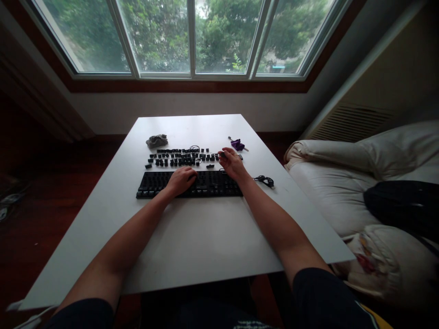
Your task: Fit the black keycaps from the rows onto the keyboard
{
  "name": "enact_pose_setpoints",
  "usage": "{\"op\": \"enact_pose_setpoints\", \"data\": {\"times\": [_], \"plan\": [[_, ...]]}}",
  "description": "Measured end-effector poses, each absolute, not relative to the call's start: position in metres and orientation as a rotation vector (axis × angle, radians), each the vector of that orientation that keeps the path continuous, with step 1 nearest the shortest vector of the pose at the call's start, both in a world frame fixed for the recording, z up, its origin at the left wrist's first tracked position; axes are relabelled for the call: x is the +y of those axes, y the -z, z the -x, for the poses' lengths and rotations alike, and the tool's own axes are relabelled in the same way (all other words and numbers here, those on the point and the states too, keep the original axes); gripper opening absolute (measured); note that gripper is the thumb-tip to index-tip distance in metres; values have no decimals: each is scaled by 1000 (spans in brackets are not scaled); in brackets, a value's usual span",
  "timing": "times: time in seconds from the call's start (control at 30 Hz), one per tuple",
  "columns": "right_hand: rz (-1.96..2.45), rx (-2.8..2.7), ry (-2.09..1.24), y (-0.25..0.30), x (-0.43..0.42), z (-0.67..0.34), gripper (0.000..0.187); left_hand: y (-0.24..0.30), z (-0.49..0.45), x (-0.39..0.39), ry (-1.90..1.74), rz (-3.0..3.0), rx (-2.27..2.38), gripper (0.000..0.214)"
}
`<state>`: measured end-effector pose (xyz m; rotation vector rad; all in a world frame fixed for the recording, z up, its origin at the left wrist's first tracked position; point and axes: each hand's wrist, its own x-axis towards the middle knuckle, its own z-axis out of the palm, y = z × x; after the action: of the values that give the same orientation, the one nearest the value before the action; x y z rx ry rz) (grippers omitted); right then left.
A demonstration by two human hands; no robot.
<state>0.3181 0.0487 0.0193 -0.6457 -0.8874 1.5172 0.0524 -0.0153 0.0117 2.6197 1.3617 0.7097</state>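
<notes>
A black keyboard point(157, 183) lies across the white table, several of its keys seemingly uncapped. On its middle rests my left hand point(181, 180), fingers loosely bent over the keys and holding nothing that I can see. My right hand point(232, 163) is raised over the far edge of the keyboard, right of centre. Thumb and fingers pinch a small dark keycap point(222, 154). Behind the keyboard, loose black keycaps point(185, 160) stand in rough rows. One longer keycap point(210, 166) sits apart, close to the keyboard.
A grey cloth point(157, 140) lies at the table's far left. Toward the far right are a purple cloth point(238, 145) and a thin brush-like stick point(230, 138). A coiled black cable point(265, 181) is right of the keyboard. A pale sofa point(318, 187) borders the white table point(206, 237).
</notes>
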Motion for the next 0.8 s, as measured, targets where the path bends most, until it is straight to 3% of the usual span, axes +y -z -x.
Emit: {"op": "enact_pose_setpoints", "data": {"times": [0.33,0.8], "plan": [[609,-1007,-1556,-23,35,-310,34,-10,-52,-13,-739,-2578,1346,19],[801,-1020,-1584,-23,36,-305,15,-15,-50,-14,-688,-2560,1426,19]]}}
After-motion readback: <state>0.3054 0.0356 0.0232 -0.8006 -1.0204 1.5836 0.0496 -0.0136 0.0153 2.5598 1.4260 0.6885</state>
